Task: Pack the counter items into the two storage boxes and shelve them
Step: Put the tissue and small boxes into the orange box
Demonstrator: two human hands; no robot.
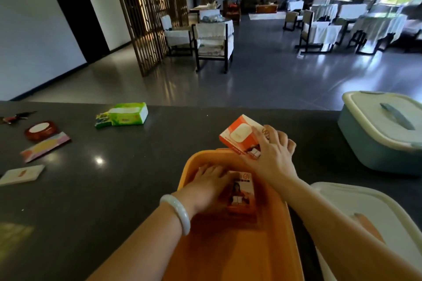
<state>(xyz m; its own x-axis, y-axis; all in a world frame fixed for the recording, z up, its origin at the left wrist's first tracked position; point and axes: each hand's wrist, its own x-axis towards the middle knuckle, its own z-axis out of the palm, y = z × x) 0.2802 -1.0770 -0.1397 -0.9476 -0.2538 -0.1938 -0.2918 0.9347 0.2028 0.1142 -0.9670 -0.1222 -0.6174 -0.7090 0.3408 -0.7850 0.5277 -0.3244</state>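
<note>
Two hands were busy at the open orange storage box (269,255), which stood at the near edge of the dark counter (141,166). The left hand (210,186), a pale bangle (177,212) on its wrist, lay inside with fingers straight, pressing on a flat orange packet (241,196) on the box floor. The right hand (271,155) gripped a small orange-and-white carton (239,136) over the far rim. A white lid (374,210) lay just right of the box, and the blue storage box (374,143) stood lidded farther right. Well off to the left lay a green tissue pack (124,114), a red tape roll (41,130), a pastel pouch (45,146) and a white card (21,174).
</note>
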